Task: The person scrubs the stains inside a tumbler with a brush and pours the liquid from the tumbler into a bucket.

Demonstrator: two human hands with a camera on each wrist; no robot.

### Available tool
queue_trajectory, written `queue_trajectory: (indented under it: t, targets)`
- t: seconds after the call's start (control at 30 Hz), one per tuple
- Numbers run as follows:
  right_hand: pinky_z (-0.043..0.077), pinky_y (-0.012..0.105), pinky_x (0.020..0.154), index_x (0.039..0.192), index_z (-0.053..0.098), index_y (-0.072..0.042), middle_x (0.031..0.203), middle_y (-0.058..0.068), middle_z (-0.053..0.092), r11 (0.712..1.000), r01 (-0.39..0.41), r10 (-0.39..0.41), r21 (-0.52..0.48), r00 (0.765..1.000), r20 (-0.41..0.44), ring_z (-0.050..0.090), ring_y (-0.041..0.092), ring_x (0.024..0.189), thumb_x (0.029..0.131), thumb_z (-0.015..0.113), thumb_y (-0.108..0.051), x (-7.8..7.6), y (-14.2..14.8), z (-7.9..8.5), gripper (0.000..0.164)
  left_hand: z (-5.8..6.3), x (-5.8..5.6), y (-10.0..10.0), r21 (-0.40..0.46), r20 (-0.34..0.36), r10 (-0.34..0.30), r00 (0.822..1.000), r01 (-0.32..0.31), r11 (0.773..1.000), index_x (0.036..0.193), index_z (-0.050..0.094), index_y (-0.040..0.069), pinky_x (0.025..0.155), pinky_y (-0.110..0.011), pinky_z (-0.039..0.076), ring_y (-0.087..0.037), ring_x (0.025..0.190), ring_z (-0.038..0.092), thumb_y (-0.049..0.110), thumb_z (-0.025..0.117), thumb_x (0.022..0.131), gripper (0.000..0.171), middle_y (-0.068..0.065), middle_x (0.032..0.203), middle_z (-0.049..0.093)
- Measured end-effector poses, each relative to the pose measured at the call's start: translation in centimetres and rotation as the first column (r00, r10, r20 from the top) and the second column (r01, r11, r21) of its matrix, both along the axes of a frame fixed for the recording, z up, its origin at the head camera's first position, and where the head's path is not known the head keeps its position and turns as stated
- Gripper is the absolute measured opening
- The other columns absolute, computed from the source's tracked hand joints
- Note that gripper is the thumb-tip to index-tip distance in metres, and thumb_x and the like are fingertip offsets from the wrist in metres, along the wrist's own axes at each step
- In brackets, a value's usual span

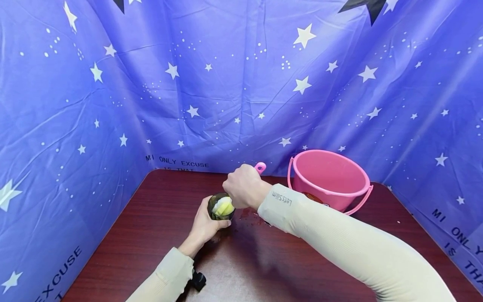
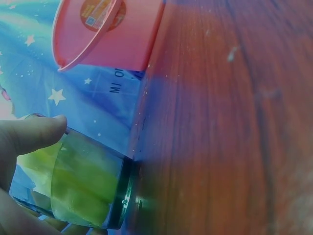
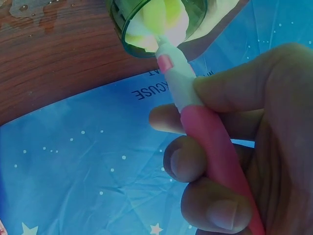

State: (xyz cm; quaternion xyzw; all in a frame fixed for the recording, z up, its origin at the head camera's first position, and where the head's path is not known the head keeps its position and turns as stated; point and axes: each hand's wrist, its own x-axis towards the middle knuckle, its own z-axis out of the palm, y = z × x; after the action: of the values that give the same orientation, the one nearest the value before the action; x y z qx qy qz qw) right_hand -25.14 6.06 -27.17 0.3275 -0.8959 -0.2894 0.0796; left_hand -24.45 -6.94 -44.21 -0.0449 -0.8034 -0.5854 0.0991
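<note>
A green-tinted clear glass cup [image 1: 227, 217] is tilted in my left hand [image 1: 203, 225]. In the left wrist view, the thumb and fingers curl round the cup [image 2: 93, 188]. Whether its base touches the table cannot be told. Gripped in my right hand [image 1: 245, 186] is a cup brush, its pink and white handle [image 3: 210, 142] running through the curled fingers. The handle's looped end [image 1: 260, 167] sticks out beyond that hand. The brush's yellow and white sponge head [image 1: 222, 206] sits inside the cup.
A pink bucket [image 1: 345, 202] with a pink handle stands at the back right of the dark red wooden table [image 1: 158, 222]. Water drops [image 3: 36, 10] wet the tabletop near the cup. A blue star-patterned cloth [image 1: 234, 92] hangs round the back and sides.
</note>
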Motion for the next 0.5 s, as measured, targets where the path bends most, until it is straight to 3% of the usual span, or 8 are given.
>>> queue_trajectory:
  t: [0.5]
  targets:
    - [0.044,0.035,0.044,0.069,0.061,-0.025,0.062,-0.006,0.056,0.998,-0.050,0.050,0.031,0.999,-0.009,0.050,0.016,0.052,0.071,0.065,-0.033,0.63,-0.24,0.08,0.009,-0.03,-0.02,-0.04,-0.006,0.020,-0.004,1.000,0.004,1.000,0.129,0.048,0.011,0.094,-0.041,0.040,-0.023,0.107,0.054,0.006,0.088,0.055,0.084,-0.006,0.119,0.059]
